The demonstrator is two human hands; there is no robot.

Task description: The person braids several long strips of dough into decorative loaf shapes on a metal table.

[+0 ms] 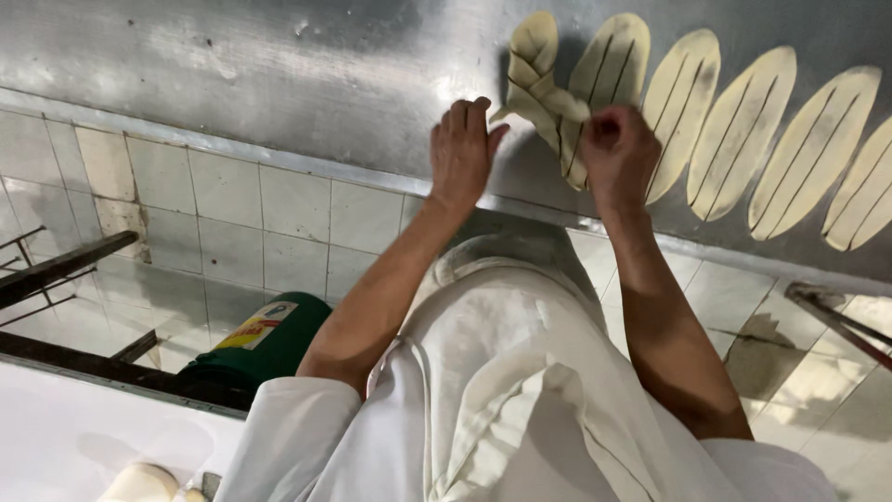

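Upper centre: left hand [462,149] flat, fingers together, beside twisted dough piece [537,84] on steel table [279,74]. Right hand [618,153] pinching slit dough oval [602,79], nearer hand; long axis diagonal. More ovals [799,149] rightward.

Single head-worn view, steeply downward, close over steel table [279,74] — tiled floor [232,232] beneath

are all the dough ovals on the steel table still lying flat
No: the leftmost dough piece is folded and twisted between the left hand and right hand, while the slit ovals beside it lie flat.
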